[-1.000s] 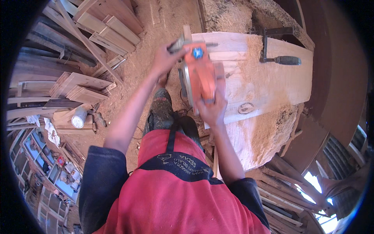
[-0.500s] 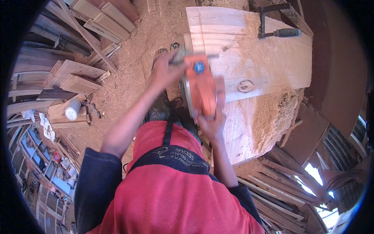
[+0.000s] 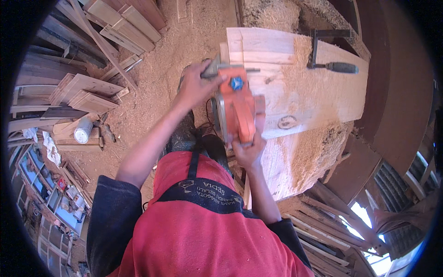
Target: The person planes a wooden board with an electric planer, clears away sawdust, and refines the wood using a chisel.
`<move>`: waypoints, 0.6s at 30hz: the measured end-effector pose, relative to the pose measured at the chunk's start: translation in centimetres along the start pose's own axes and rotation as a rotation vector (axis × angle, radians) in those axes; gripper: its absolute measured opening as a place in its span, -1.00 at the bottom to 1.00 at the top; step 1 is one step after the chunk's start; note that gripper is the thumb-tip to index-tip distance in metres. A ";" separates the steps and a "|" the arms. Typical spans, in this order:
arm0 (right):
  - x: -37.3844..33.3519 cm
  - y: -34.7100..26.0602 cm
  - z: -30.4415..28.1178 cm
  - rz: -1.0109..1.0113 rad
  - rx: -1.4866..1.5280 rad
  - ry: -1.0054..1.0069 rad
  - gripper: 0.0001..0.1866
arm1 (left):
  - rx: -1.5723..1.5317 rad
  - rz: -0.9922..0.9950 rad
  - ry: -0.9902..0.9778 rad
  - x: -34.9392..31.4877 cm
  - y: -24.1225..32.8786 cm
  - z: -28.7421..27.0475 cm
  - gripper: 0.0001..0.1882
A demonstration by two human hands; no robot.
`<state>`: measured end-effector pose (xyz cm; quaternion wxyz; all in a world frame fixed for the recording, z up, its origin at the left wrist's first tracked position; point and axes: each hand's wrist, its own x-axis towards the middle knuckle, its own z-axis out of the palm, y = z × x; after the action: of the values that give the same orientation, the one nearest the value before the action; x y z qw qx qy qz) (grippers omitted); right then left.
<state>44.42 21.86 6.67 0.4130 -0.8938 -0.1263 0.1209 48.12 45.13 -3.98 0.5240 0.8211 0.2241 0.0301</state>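
An orange electric planer [image 3: 243, 108] with a blue knob lies along the left edge of a pale wooden board [image 3: 318, 90]. My right hand [image 3: 249, 150] is closed round its rear handle. My left hand [image 3: 196, 87] grips the planer's front left side, thumb against the orange body and fingers around a grey-green plate [image 3: 211, 69]. The planer's underside is hidden from view. A second pale board [image 3: 277, 166] lies nearer me, partly covered by wood shavings [image 3: 320, 147].
A clamp with a dark handle [image 3: 341, 68] sits on the board's far right part. Stacked planks [image 3: 85, 90] stand at the left, near a white can [image 3: 83, 131]. Shavings cover the floor [image 3: 152, 60]. Long timber strips [image 3: 318, 231] lie at lower right.
The view has shifted, so the boards and clamp sit lower in the picture. Relative to the board, the planer has slid away from me toward the far end. Both hands keep their hold.
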 end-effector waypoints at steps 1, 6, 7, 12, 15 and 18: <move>2.9 -0.6 0.8 -0.041 -0.030 0.005 -0.69 | -0.090 -0.027 0.001 2.9 0.0 -0.9 -0.20; 16.7 -4.4 5.2 -0.256 -0.006 0.129 -0.69 | -0.114 0.042 0.000 16.7 -2.0 -5.6 -0.20; 18.5 -4.9 5.6 -0.252 -0.003 0.146 -0.70 | -0.117 0.036 -0.013 17.7 -0.9 -6.6 -0.20; 15.2 -5.3 4.6 -0.172 0.024 0.101 -0.69 | -0.166 0.072 0.064 14.9 -1.1 -5.6 -0.17; 6.2 -1.0 2.0 -0.093 -0.047 0.085 -0.69 | -0.155 -0.005 -0.109 5.9 1.2 -2.5 -0.22; -4.8 1.0 -1.4 0.046 -0.014 0.005 -0.72 | 0.002 0.096 0.045 -5.3 0.9 1.4 -0.31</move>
<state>40.51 18.69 7.35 0.4041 -0.8996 -0.1055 0.1276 44.03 41.49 -2.79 0.5158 0.8307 0.1962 0.0735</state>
